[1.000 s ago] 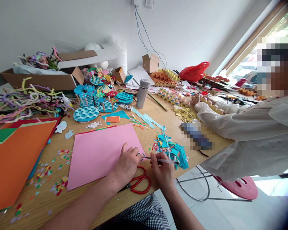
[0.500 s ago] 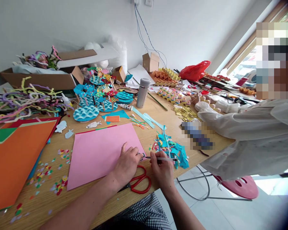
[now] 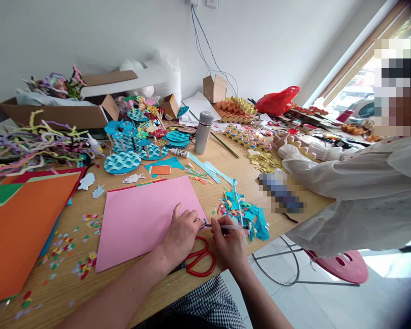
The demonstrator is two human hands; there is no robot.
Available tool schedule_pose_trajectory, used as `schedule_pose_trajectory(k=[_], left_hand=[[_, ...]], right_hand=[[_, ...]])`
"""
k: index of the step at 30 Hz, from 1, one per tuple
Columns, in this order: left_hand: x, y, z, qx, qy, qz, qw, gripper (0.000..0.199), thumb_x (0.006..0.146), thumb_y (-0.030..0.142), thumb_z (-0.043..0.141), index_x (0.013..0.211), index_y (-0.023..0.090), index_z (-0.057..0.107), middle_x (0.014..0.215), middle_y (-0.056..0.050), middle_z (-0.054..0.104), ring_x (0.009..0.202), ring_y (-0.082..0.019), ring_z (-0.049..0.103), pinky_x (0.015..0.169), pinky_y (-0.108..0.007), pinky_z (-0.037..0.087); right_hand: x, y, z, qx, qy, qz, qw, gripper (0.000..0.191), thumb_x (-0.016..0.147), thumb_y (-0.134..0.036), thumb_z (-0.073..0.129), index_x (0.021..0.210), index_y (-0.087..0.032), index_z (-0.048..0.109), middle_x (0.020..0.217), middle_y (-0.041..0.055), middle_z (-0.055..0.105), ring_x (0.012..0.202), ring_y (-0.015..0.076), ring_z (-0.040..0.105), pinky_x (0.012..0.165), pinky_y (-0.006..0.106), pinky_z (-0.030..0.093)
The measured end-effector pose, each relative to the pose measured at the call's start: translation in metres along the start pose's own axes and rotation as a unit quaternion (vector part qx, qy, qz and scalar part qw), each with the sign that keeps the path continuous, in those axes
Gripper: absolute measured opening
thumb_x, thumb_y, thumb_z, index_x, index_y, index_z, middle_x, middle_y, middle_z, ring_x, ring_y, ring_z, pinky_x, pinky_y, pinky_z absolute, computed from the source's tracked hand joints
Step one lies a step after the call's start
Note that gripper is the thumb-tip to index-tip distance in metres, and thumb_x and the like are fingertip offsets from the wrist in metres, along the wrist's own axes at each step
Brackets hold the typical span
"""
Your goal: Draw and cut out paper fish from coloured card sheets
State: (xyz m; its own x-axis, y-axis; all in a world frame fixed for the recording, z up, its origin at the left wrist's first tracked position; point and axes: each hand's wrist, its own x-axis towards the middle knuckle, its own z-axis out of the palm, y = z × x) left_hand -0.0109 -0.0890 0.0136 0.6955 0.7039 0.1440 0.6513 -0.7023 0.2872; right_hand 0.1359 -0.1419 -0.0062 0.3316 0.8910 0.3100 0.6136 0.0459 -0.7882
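Note:
My right hand grips a thin pen with a clear barrel, its tip pointing left at the right edge of the pink paper. Under the fingertips of my left hand a small paper cutout is held down on that corner; its shape is mostly hidden. The thumb of this hand sticks up from the sheet. Below my hands lie scissors with red handles, their blades partly covered by my left wrist. Beyond the pink paper are fish-shaped white cutouts.
Blue paper scraps lie right of my hands, orange card at the left. A grey flask stands behind, near blue wave-patterned crafts. At the right a co-worker's white sleeve reaches over the table.
The pen's back end has shifted slightly left and its tip has moved a little at the cutout. My left hand, the paper and the scissors stay put.

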Motion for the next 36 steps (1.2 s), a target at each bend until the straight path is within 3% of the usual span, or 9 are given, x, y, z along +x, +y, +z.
schedule_pose_trajectory(k=[21,36], left_hand=[[0.001,0.000,0.002,0.003,0.024,-0.002,1.000,0.025,0.091,0.015,0.043,0.096,0.025,0.066,0.086,0.000,0.058,0.088,-0.016,0.054,0.109,-0.051,0.017],[0.002,0.000,0.009,0.000,0.058,-0.004,0.998,0.022,0.091,0.019,0.046,0.089,0.025,0.067,0.082,0.001,0.057,0.085,-0.016,0.054,0.109,-0.051,0.017]], right_hand=[[0.002,-0.004,0.000,-0.001,-0.023,-0.021,1.000,0.030,0.089,-0.041,0.048,0.068,-0.020,0.051,0.055,-0.0020,0.055,0.046,0.0118,0.049,0.046,0.023,0.036],[0.000,-0.002,0.001,-0.042,-0.005,-0.058,0.997,0.028,0.090,-0.037,0.047,0.067,-0.021,0.048,0.054,-0.0031,0.052,0.046,0.0108,0.047,0.046,0.022,0.035]])
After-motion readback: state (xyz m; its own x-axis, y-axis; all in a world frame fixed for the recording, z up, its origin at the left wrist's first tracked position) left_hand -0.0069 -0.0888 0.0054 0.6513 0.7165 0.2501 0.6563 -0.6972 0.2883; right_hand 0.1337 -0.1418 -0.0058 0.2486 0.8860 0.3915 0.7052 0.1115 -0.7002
